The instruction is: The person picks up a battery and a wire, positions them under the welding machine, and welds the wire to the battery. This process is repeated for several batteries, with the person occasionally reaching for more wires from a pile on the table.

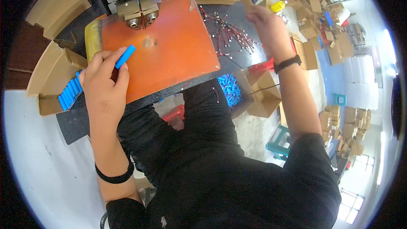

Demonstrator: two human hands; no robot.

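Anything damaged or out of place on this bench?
Two things: a dark, scorch-like mark on the otherwise orange mat, and a stray wire lead against the black trousers, apart from the tangled pile.

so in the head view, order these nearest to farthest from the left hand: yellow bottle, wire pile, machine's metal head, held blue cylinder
1. Blue cylinder: gripped in the left hand
2. Metal head: ahead, slightly right
3. Wire pile: off to the right
4. Yellow bottle: upper right, beyond the right hand
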